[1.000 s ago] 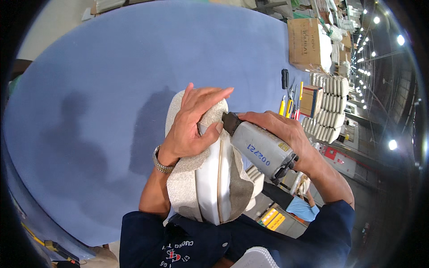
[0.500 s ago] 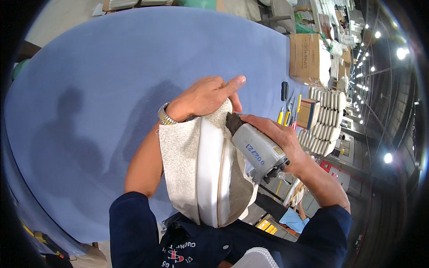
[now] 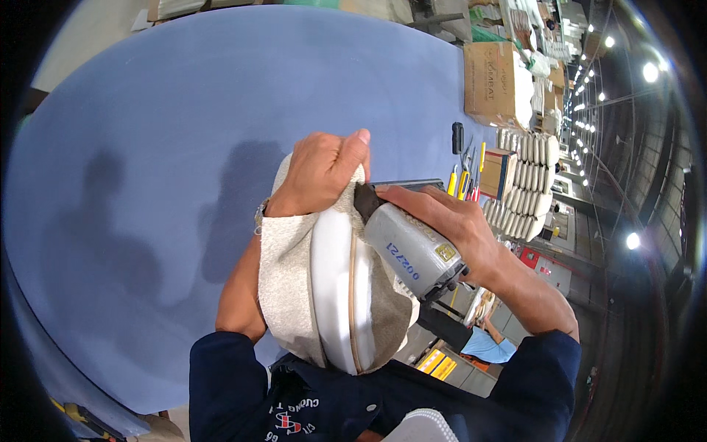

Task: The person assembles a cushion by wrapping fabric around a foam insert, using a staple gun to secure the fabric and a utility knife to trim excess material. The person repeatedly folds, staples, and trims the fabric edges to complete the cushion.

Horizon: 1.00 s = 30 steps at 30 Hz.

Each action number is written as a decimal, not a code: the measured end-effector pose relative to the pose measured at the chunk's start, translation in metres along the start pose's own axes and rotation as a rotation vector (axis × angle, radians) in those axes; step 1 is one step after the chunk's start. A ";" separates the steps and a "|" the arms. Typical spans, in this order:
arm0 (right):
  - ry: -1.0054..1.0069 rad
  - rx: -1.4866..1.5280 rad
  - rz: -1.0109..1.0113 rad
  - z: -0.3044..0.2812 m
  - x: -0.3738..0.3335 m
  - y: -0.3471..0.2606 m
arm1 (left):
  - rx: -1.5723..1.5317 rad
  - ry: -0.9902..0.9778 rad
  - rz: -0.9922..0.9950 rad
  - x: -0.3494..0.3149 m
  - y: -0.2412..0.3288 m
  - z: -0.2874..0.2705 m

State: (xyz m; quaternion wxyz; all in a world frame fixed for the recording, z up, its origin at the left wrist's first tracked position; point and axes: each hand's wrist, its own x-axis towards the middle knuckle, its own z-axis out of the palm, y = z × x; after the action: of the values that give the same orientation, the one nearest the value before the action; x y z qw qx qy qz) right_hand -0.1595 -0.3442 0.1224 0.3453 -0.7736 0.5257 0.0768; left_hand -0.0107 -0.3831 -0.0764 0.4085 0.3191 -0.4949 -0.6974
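Facing a blue bench (image 3: 169, 96) in a hall (image 3: 626, 199), your left hand (image 3: 313, 177) clutches nubby fabric (image 3: 286, 291), your right hand (image 3: 462, 228) a metal tool (image 3: 409, 243).

The cloth (image 3: 286, 276) looks rough, the tool (image 3: 409, 247) dull grey metal.

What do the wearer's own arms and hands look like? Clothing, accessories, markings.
Human arms, no cables. Left sleeve and right sleeve are plain dark navy, ending near the elbows; forearms below are uncovered. Left hand and right hand are ungloved. The left wrist wears a silvery metal band, partly hidden; none visible on the right wrist.
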 end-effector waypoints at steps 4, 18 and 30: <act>-0.001 0.028 0.020 0.005 0.002 0.001 | -0.033 0.044 -0.021 -0.003 -0.001 -0.001; 0.082 -0.012 -0.065 0.007 0.006 -0.003 | -0.044 0.085 -0.082 -0.003 0.004 -0.003; 0.222 -0.078 -0.177 0.026 -0.006 0.024 | 0.009 0.038 -0.102 0.002 0.006 -0.005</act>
State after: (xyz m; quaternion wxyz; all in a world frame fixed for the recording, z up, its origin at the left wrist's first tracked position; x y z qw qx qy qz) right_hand -0.1762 -0.3286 0.0950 0.2599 -0.8335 0.4871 -0.0195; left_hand -0.0062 -0.3880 -0.0723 0.3803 0.3592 -0.4733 -0.7087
